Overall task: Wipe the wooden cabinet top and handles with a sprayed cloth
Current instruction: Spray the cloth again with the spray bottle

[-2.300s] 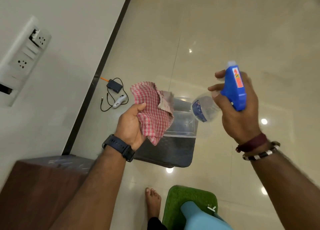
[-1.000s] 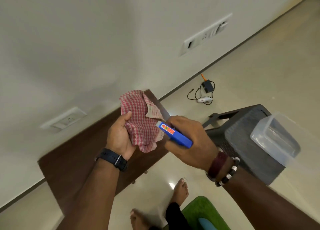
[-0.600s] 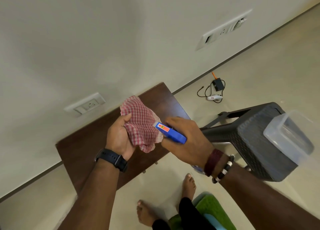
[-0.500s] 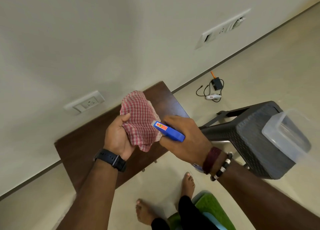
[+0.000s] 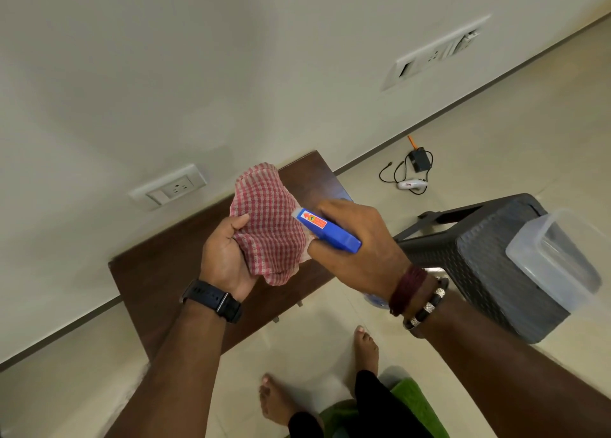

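My left hand [image 5: 224, 256] holds a bunched red-and-white checked cloth [image 5: 269, 226] above the dark wooden cabinet top [image 5: 158, 272]. In my right hand [image 5: 360, 249] is a spray bottle with a blue head [image 5: 325, 229]. Its nozzle points at the cloth and nearly touches it. The bottle's clear body is mostly hidden under my right wrist. Small metal handles [image 5: 276, 320] stick out from the cabinet's front edge below my hands.
A dark woven stool [image 5: 479, 265] stands to the right with a clear plastic container [image 5: 555, 259] on it. A black charger with cables [image 5: 420, 165] lies on the tiled floor by the wall. Wall sockets [image 5: 172, 186] sit above the cabinet. My bare feet [image 5: 365, 345] and a green mat [image 5: 416, 404] are below.
The view swung from the floor to the cabinet and wall. My right hand brought the spray bottle's nozzle up close to the cloth. In the last half second both hands barely moved.
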